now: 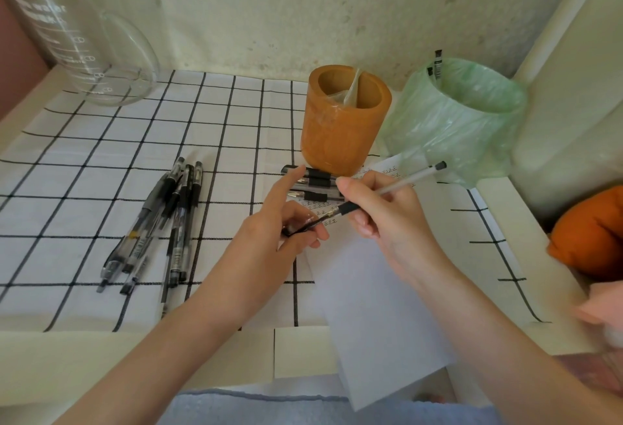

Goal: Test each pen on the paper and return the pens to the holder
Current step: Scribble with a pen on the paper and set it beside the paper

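My right hand point(387, 212) grips a clear-barrelled pen point(409, 180) with a black grip, its tip pointing left and down over the white paper point(374, 306). My left hand point(279, 222) pinches a black pen cap point(301, 227) just at the pen's tip, index finger stretched out. The paper's far end carries rows of small written marks. Three pens point(312, 185) lie between the paper and the orange holder point(344, 121). Several more black pens point(161, 222) lie in a loose bundle on the left.
A checked white cloth point(101, 171) covers the table. A bin lined with a green plastic bag point(462, 118), with pens sticking out, stands right of the holder. A glass jug point(77, 30) is at the back left, an orange cushion point(593, 232) at the right edge.
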Motion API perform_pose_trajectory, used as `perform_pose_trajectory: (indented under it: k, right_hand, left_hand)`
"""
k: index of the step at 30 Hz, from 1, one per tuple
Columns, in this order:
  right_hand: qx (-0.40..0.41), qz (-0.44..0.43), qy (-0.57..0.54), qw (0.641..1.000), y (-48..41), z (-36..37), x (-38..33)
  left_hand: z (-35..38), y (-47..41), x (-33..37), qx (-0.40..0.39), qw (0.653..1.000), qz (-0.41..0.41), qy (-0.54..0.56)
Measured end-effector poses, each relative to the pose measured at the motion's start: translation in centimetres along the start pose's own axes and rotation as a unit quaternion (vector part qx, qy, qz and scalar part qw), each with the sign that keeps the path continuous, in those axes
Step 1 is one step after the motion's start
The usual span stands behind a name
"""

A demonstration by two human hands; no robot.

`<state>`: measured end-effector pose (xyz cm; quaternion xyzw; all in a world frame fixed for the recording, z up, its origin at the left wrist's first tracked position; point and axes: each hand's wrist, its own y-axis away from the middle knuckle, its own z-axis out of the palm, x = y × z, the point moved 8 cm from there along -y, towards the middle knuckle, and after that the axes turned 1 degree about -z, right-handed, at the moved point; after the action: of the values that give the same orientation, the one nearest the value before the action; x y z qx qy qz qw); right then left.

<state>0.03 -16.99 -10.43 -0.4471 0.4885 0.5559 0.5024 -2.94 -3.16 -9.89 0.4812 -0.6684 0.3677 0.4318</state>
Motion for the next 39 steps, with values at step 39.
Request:
perform_pose_trajectory:
  k: [39]
  right_hand:
    - [-0.107,0.012,-0.027,0.994,0.9,2.1,1.0]
  left_hand:
    - [-0.9,0.8,0.9,0.08,0.954,0.064,-0.281]
